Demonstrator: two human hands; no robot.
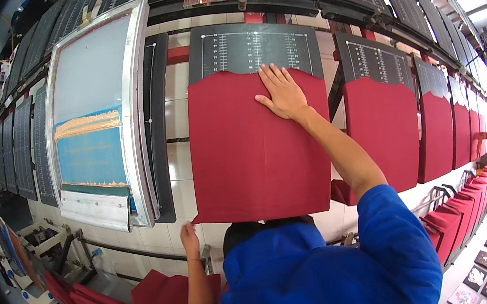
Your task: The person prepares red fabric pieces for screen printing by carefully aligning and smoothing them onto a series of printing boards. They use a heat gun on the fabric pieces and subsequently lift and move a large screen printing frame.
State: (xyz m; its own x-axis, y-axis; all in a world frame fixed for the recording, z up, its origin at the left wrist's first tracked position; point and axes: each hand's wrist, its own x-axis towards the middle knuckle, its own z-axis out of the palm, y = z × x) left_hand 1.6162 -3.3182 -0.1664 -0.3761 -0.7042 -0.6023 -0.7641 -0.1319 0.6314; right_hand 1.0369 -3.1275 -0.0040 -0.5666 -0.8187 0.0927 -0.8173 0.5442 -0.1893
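A dark red fabric piece (259, 156) lies smoothed over a black printing board (224, 48) with white ruler marks. The board's far end shows beyond the cloth's wavy upper edge. My right hand (283, 93) rests flat near that edge, fingers spread on the cloth. At the near left corner, my left hand (190, 239) is closed, pinching the tip of the same fabric.
To the left, a metal-framed printing screen (85, 74) with blue and orange areas sits over another board. Red fabric covers several boards on the right, including a neighbouring piece (382, 135). More red cloth (164, 298) lies at lower left.
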